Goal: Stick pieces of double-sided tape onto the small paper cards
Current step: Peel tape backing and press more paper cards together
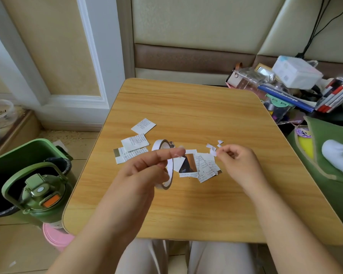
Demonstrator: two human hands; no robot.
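My left hand (147,167) grips a white roll of double-sided tape (167,175), held upright above the wooden table (186,103), thumb and forefinger pinched at its free end. My right hand (236,161) pinches a small white piece of tape (213,153) just right of the roll. Small printed paper cards lie on the table: one (143,125) at the back, a few overlapping (134,148) to the left, and a pile (204,167) with a dark photo card (188,165) under my hands. Tiny white scraps (219,143) lie beyond my right fingers.
A green bin (12,161) and a green bottle (44,196) stand on the floor at the left, a pink object (55,236) below them. Cluttered boxes and pens (297,86) sit at the right, next to a green bag (333,155). My knees are under the table's near edge.
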